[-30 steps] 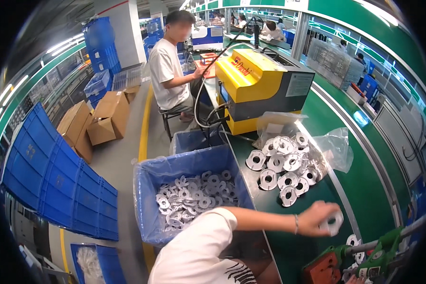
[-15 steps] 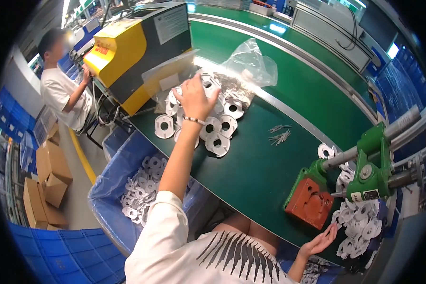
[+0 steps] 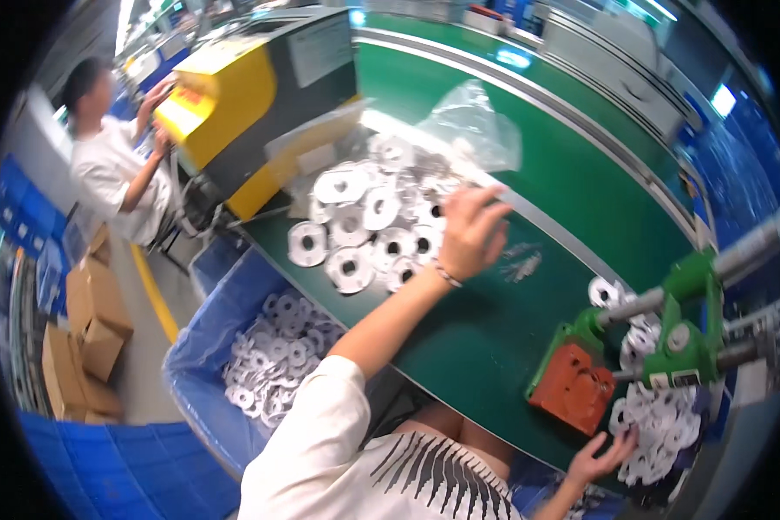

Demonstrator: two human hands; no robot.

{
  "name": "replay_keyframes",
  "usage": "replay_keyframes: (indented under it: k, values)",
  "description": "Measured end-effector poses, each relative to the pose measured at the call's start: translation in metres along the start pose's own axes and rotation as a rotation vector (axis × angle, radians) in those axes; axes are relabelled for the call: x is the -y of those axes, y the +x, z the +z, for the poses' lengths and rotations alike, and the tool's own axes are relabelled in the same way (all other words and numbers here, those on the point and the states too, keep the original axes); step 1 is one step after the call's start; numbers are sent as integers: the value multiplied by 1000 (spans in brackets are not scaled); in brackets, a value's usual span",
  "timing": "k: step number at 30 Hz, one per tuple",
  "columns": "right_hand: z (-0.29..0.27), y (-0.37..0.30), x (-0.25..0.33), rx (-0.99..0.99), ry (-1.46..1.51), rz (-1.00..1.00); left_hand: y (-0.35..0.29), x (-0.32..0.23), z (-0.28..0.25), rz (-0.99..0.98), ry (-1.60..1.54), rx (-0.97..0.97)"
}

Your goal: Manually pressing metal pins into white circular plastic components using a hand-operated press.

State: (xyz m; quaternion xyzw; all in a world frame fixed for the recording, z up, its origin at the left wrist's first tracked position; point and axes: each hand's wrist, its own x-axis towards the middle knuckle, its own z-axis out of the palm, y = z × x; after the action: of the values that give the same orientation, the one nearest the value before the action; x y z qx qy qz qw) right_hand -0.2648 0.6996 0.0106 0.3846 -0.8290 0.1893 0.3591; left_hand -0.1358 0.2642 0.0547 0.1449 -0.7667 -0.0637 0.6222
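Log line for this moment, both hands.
left hand: above green bench, between white rings and thin pins, grip unclear | right hand: open, beside rightmost white parts

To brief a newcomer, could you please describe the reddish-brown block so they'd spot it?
On the green worktable, find the green press at the picture's right. The block sits at its base: chunky and reddish-brown, unlike the white ring-shaped parts alongside.
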Motion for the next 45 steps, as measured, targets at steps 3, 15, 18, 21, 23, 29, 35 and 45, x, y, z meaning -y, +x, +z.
replay_keyframes:
  k: [3,15,18,21,23,29,35,45]
  values:
    - [2,4,-31,287,-456,161,-8,-9,0,62,-124,46]
    - [6,21,-27,74,-345,103,-40,-52,13,146,-464,230]
    - [7,28,-26,-7,-203,44,-40,-52,13,143,-517,241]
    - [7,33,-29,-159,-131,95,-41,-54,13,166,-573,256]
    - [4,39,-28,-240,-44,148,-42,-56,13,168,-606,282]
    - [-7,61,30,-263,262,236,-44,-53,13,156,-654,333]
    - [-15,88,93,297,560,-158,-45,-52,14,133,-689,362]
    - [-9,92,101,191,492,-159,-46,-51,18,132,-651,336]
